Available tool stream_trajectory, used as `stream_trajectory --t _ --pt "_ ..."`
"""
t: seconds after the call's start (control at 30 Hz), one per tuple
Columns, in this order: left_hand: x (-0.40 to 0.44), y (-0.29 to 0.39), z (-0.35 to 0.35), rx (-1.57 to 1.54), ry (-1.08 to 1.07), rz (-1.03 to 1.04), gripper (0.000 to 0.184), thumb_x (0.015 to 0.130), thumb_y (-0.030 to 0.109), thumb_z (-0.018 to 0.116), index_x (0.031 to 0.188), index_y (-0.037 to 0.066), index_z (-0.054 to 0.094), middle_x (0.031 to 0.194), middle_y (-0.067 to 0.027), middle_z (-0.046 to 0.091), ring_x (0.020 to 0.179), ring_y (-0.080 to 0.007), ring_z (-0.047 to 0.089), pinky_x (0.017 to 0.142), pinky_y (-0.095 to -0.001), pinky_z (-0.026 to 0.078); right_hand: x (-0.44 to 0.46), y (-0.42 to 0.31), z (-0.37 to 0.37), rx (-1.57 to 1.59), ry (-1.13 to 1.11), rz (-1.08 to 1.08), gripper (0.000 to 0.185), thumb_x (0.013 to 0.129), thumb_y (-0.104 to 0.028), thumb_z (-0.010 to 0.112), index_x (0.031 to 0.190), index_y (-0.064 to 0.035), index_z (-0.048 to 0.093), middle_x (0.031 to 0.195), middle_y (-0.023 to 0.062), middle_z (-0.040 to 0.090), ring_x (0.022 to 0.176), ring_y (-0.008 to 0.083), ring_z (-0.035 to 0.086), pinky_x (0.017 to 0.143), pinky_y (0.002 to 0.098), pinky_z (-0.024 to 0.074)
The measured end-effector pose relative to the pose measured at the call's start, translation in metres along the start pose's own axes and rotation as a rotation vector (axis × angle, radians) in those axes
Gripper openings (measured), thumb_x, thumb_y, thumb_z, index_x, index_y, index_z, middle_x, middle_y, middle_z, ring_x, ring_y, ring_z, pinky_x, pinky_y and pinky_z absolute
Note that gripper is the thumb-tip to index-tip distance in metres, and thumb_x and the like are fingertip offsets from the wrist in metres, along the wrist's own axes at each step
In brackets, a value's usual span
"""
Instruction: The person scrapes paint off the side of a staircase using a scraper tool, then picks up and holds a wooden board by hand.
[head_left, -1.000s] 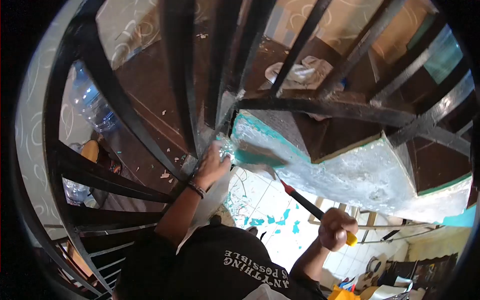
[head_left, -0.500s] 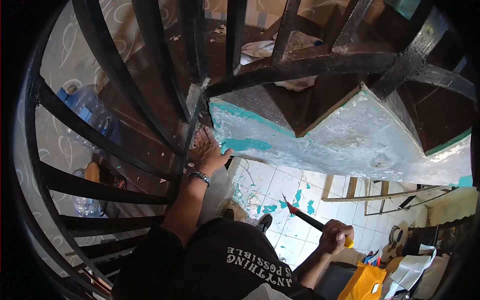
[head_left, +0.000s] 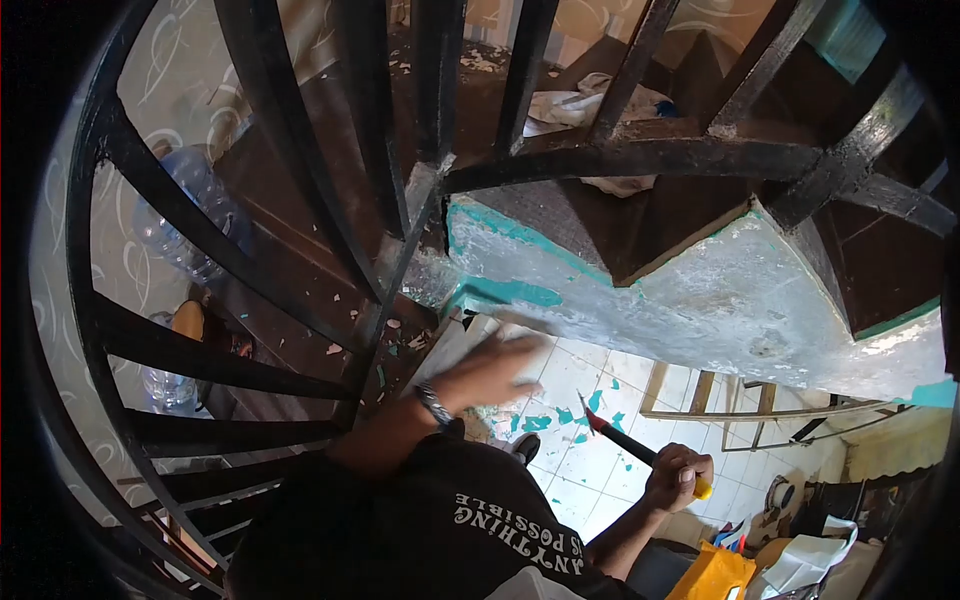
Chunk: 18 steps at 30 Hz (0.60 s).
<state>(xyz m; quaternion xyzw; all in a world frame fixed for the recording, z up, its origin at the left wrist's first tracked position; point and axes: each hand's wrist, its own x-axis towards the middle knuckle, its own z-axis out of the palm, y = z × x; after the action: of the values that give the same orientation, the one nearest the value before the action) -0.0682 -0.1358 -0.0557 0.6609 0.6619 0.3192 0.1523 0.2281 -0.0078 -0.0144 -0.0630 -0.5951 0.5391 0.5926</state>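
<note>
My left hand [head_left: 492,372], with a bracelet at the wrist, is in the air below the stair side [head_left: 680,290], fingers apart and slightly blurred, holding nothing. The stair side is grey and scraped, with a teal paint patch [head_left: 512,291] near its left end and a teal strip along its upper edge. My right hand [head_left: 680,476] is wrapped round the black and yellow handle of a scraper [head_left: 625,439]. The scraper's red neck and thin blade point up and left, apart from the stair side.
Black metal railing bars [head_left: 450,90] curve around the left and top. Teal paint flakes [head_left: 538,423] lie on the white tiled floor [head_left: 590,470]. A cloth [head_left: 560,110] and large plastic bottles [head_left: 190,215] rest on the brown steps. An orange bag [head_left: 715,572] is at lower right.
My left hand has left the left end of the stair side and moved down and right. The scraper, near the stair side a second ago, is now lower, still in my right hand.
</note>
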Motion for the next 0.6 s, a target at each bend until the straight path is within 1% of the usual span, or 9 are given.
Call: stream_trajectory --t 0.07,0.1,0.13,0.2,0.33,0.4,0.43,0.57,0.6 --pt "-0.019 -0.032 -0.020 0.253 0.217 -0.322 0.079 0.086 0.040 0.064 0.142 -0.005 0.031 0.138 -0.0276 0.046 0.124 -0.0413 0.048 0.106 -0.0455 0.036 0.001 -0.002 -0.003 -0.019 -0.003 -0.012 0.022 0.088 -0.016 0.060 0.077 -0.0074 0.044 0.055 0.0018 0.044 0.043 0.0110 0.040 0.040 0.0252 0.0337" --pt "-0.023 -0.043 -0.035 0.287 0.211 -0.592 0.086 0.088 0.047 0.059 0.143 -0.009 0.025 0.142 -0.0328 0.038 0.131 -0.0444 0.040 0.111 -0.0452 0.029 0.000 -0.003 -0.007 -0.046 0.003 -0.014 0.022 0.088 -0.016 0.060 0.077 -0.0075 0.044 0.054 0.0014 0.043 0.043 0.0109 0.040 0.040 0.0251 0.0334" --pt "-0.034 -0.059 -0.037 0.303 0.283 -0.724 0.090 0.090 0.055 0.051 0.144 -0.012 0.023 0.146 -0.0354 0.029 0.138 -0.0444 0.029 0.115 -0.0440 0.021 -0.001 -0.004 -0.008 -0.072 0.008 -0.018 0.022 0.088 -0.016 0.061 0.077 -0.0076 0.044 0.054 0.0011 0.043 0.044 0.0107 0.040 0.040 0.0249 0.0331" --pt "-0.033 -0.065 -0.030 0.529 0.117 -0.754 0.093 0.091 0.060 0.045 0.142 -0.015 0.023 0.147 -0.0371 0.025 0.141 -0.0443 0.022 0.117 -0.0447 0.014 -0.002 -0.004 -0.008 -0.085 0.005 -0.017 0.023 0.089 -0.017 0.061 0.076 -0.0077 0.043 0.053 0.0010 0.043 0.043 0.0106 0.040 0.040 0.0247 0.0324" --pt "-0.007 -0.031 -0.023 0.393 -0.066 -0.719 0.091 0.091 0.059 0.047 0.142 -0.013 0.027 0.148 -0.0342 0.027 0.141 -0.0427 0.024 0.117 -0.0492 0.011 -0.008 -0.001 -0.005 -0.087 0.050 0.049 0.031 0.088 -0.024 0.066 0.074 -0.0032 0.047 0.052 0.0044 0.047 0.041 0.0119 0.042 0.041 0.0267 0.0354" --pt "-0.002 -0.019 -0.033 -0.137 -0.063 -0.350 0.087 0.090 0.055 0.053 0.142 -0.011 0.029 0.149 -0.0307 0.028 0.141 -0.0404 0.026 0.116 -0.0536 0.008 -0.004 -0.001 0.002 -0.026 0.054 0.022 0.030 0.088 -0.023 0.065 0.074 -0.0041 0.047 0.052 0.0044 0.047 0.042 0.0120 0.042 0.041 0.0271 0.0356" --pt "-0.002 -0.015 -0.028 0.127 -0.026 -0.296 0.083 0.089 0.048 0.058 0.142 -0.009 0.029 0.150 -0.0272 0.028 0.140 -0.0388 0.027 0.115 -0.0557 0.009 0.001 -0.002 0.005 0.013 0.035 -0.013 0.025 0.088 -0.020 0.063 0.076 -0.0046 0.047 0.052 0.0042 0.046 0.041 0.0127 0.043 0.041 0.0276 0.0361" --pt "-0.001 -0.041 -0.012 0.304 0.327 -0.456 0.090 0.088 0.043 0.061 0.146 -0.009 0.016 0.149 -0.0300 0.026 0.141 -0.0373 0.025 0.115 -0.0521 0.014 0.016 -0.011 0.021 0.208 0.035 -0.089 0.019 0.087 -0.014 0.059 0.078 -0.0049 0.045 0.051 0.0039 0.043 0.040 0.0140 0.042 0.041 0.0288 0.0377" --pt "0.001 -0.052 -0.007 0.303 0.334 -0.457 0.090 0.088 0.043 0.061 0.146 -0.009 0.016 0.149 -0.0300 0.026 0.141 -0.0373 0.025 0.115 -0.0521 0.014 0.020 -0.014 0.025 0.210 0.029 -0.092 0.019 0.087 -0.014 0.059 0.078 -0.0049 0.045 0.051 0.0039 0.043 0.040 0.0140 0.042 0.041 0.0288 0.0377"
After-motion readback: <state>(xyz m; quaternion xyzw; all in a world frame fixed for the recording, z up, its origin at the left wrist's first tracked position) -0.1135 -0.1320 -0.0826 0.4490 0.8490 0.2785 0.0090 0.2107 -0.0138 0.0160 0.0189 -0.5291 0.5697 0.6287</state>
